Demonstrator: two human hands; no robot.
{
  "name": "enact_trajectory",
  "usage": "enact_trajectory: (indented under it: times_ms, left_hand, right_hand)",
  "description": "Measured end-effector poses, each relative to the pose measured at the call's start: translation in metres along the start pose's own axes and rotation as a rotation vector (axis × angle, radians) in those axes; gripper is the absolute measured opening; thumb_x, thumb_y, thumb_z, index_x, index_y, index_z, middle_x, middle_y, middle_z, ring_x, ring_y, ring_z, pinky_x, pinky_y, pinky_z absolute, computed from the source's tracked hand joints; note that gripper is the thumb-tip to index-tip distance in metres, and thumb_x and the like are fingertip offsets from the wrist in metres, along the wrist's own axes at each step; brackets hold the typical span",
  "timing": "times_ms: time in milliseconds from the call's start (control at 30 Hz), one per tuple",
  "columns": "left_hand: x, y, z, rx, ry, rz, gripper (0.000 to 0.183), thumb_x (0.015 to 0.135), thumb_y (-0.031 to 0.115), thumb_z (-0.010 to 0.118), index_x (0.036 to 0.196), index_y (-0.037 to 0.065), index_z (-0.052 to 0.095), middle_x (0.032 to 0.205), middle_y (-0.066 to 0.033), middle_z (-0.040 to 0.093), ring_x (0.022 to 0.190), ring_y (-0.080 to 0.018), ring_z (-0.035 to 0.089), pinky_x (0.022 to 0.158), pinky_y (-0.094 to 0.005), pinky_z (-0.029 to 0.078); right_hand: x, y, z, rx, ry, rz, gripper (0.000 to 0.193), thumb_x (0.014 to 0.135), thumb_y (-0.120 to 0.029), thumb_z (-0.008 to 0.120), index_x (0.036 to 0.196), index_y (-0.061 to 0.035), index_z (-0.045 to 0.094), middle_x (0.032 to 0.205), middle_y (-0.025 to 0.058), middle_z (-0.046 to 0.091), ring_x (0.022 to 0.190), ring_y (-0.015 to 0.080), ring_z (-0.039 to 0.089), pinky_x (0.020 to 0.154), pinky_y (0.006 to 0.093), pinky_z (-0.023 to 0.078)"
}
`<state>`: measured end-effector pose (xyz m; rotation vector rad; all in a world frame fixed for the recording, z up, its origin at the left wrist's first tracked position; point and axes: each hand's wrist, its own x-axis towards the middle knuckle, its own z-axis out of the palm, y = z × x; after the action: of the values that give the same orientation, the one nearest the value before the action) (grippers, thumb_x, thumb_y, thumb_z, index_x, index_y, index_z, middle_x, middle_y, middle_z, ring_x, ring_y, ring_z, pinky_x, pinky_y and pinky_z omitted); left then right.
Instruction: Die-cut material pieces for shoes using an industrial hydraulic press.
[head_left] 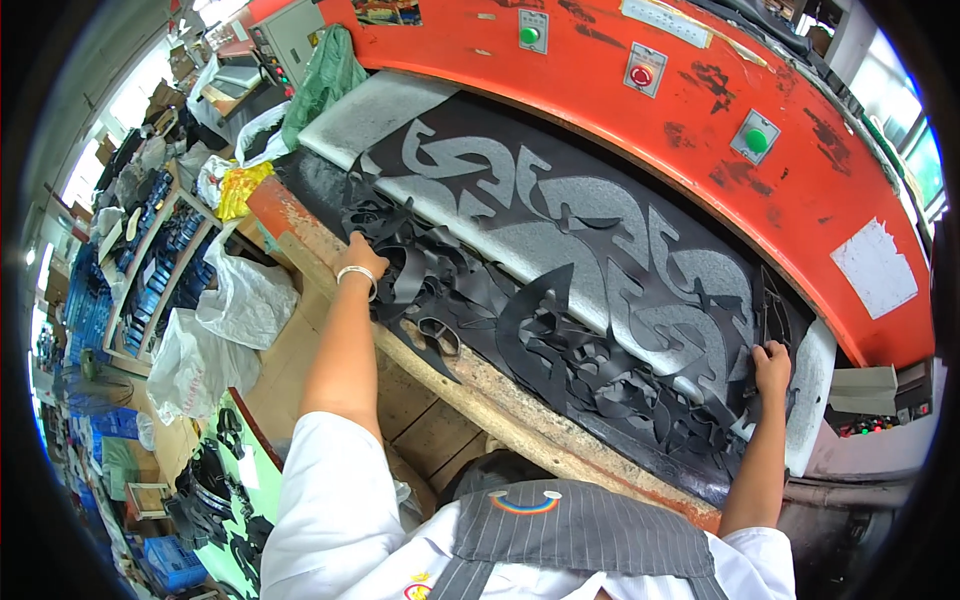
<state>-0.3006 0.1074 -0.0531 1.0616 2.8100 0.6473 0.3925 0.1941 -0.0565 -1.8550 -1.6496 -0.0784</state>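
Note:
A black sheet [590, 190] with curved shapes cut out of it lies over the pale, worn cutting board [380, 112]. Along the near side runs a heap of black offcuts [600, 375], curled and tangled. My left hand [366, 258], with a white bracelet at the wrist, has its fingers curled at the heap's left end; what they grip is partly hidden. At the right end of the sheet, my right hand [771, 368] is closed on the near end of a narrow, thin-edged frame that looks like a cutting die [772, 305]. Its fingertips are partly hidden.
Beyond the board rises a red machine beam [600, 85] with green and red push buttons. A worn ledge [500, 410] borders the near side. At left are white plastic bags [245, 300], a rack of blue items [150, 265] and a green table [250, 465] holding black pieces.

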Motion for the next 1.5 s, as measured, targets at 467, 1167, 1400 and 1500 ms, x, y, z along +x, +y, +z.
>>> enact_trajectory:
  times_ms: [467, 1167, 1400, 1500]
  left_hand:
    - [-0.062, -0.09, -0.114, -1.327, -0.185, 0.54, 0.063, 0.072, 0.018, 0.072, 0.127, -0.002, 0.047, 0.11, -0.0114, 0.059, 0.1, -0.0225, 0.06, 0.088, -0.0342, 0.049]
    - [-0.124, 0.128, 0.093, -0.24, -0.173, 0.676, 0.04, 0.068, 0.014, 0.064, 0.105, -0.002, 0.068, 0.112, -0.0282, 0.06, 0.107, -0.0416, 0.055, 0.098, -0.0415, 0.043]
    - [-0.234, 0.133, -0.009, -0.453, 0.118, 1.571, 0.019, 0.062, 0.012, 0.067, 0.081, 0.013, 0.068, 0.083, -0.0038, 0.061, 0.107, -0.0263, 0.057, 0.106, -0.0521, 0.022]
    - [-0.303, 0.147, -0.036, -0.323, -0.006, 1.916, 0.01, 0.07, 0.016, 0.066, 0.078, 0.022, 0.067, 0.08, 0.0061, 0.061, 0.122, -0.0184, 0.052, 0.113, -0.0521, 0.01]
  right_hand:
    - [-0.204, 0.018, -0.119, 1.274, -0.073, 0.261, 0.048, 0.074, -0.042, 0.075, 0.099, -0.0062, 0.055, 0.111, 0.0078, 0.059, 0.099, 0.0163, 0.053, 0.091, 0.0296, 0.041]
    - [-0.224, -0.092, -0.078, 1.524, -0.498, 0.03, 0.018, 0.08, -0.018, 0.067, 0.093, -0.0081, 0.061, 0.14, 0.0182, 0.047, 0.121, 0.0227, 0.048, 0.099, 0.0369, 0.037]
    - [-0.2, -0.078, -0.073, 1.599, -0.706, -0.01, 0.016, 0.086, -0.015, 0.065, 0.096, -0.0068, 0.055, 0.141, 0.0166, 0.047, 0.118, 0.0154, 0.049, 0.097, 0.0309, 0.037]
    - [-0.186, -0.086, -0.078, 1.539, -0.789, -0.085, 0.024, 0.086, -0.019, 0.066, 0.103, -0.006, 0.055, 0.141, 0.0145, 0.048, 0.115, 0.0149, 0.05, 0.096, 0.0319, 0.039]
